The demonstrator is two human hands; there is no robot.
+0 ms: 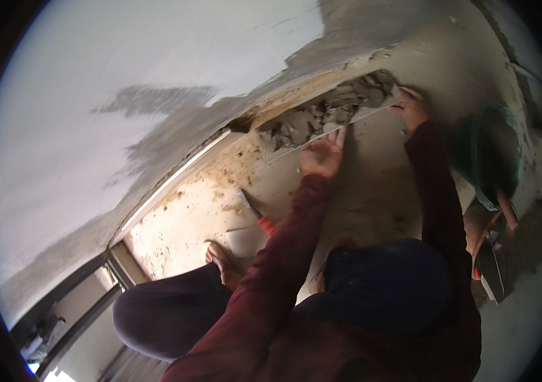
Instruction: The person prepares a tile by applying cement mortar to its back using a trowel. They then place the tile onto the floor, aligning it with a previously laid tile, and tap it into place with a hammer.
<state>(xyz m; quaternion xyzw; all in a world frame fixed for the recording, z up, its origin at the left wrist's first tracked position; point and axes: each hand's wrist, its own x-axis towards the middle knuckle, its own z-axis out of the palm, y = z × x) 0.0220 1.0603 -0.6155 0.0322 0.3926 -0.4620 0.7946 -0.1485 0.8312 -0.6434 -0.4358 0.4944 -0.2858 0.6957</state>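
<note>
A long, narrow tile strip [373, 116] lies tilted along the foot of the wall, loaded with lumpy grey wet mortar [322, 116]. My left hand [324, 157] supports its near long edge around the middle, palm turned up and fingers reaching against it. At the far right end, my right hand [413, 109] grips the strip between thumb and fingers. The fingertips of both hands are partly hidden by the strip. Left of my left forearm, a tool with an orange handle [266, 224] rests on the floor beside a flat pale tile piece [245, 242].
A pale skirting strip [175, 183] runs along the wall base on the left. The wall [93, 140] has patchy grey plaster. At right stand a green bucket [499, 153] and a flat-bladed tool [495, 270]. A dark-framed opening [67, 312] is at lower left.
</note>
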